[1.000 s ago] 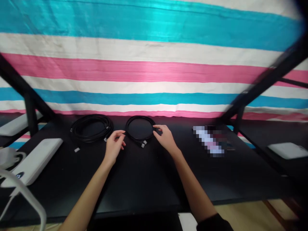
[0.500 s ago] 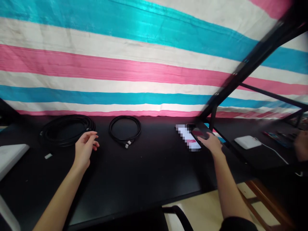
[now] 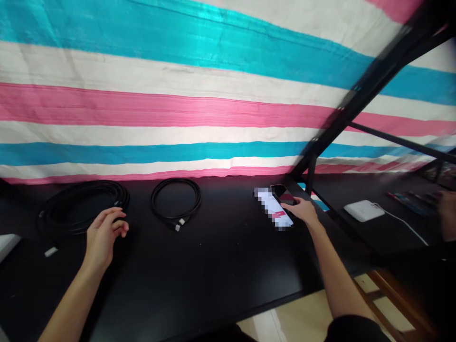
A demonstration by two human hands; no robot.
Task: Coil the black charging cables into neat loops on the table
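Note:
My right hand [image 3: 302, 210] is at the right of the black table [image 3: 199, 280], thumb and fingers closed around the near end of a dark-screened smartphone [image 3: 282, 193]. Partly beside and under it lies a second phone with a bright screen [image 3: 272, 209], its picture blurred out in places. My left hand [image 3: 103, 237] hovers over the table, its fingers loosely bent and apart with nothing in them. Close behind it lies a large coil of black cable [image 3: 85, 183]. A smaller coiled black cable [image 3: 154, 209] with pale plugs sits in the middle.
A small white piece [image 3: 51, 251] and the corner of a white object [image 3: 7, 244] are at the left. Beyond the black frame bar [image 3: 309, 175], a white box [image 3: 364, 210] with a white cord stands near another person's blurred hand [image 3: 447, 213]. A striped sheet [image 3: 178, 109] hangs behind.
My right hand has closed on the dark smartphone, which sits slightly nearer the bright phone. The view has turned a little, and my left hand appears lower and farther left.

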